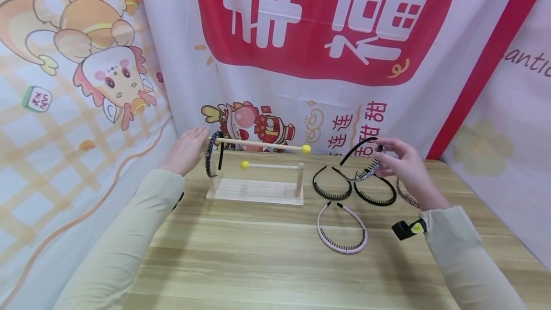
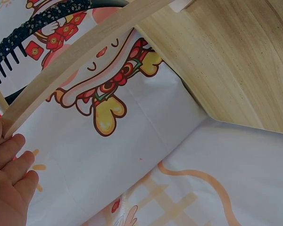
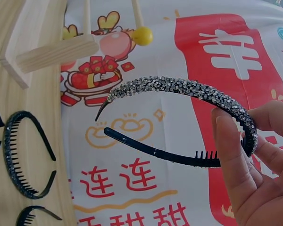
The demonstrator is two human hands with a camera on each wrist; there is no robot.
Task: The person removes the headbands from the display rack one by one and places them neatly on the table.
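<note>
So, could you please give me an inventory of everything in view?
Table: one, light wood, below everything.
Stand: one, pale wood, on the table.
Rods: two, pale, on the stand.
Balls: two, yellow, on rod ends.
Hanging headband: one, dark, upper rod.
Raised headband: one, silver and black, above the table.
Dark headbands: two, on the table.
Pink headband: one, pink, nearest on the table.
Partly hidden headband: one, pinkish, far right.
Printed cloths: count unclear, mostly white, behind and both sides.
Sleeves: two, pale, both arms.
Device: one plainly seen, black, right cuff.
Hands: two; left at the stand, right holding the raised headband.
</note>
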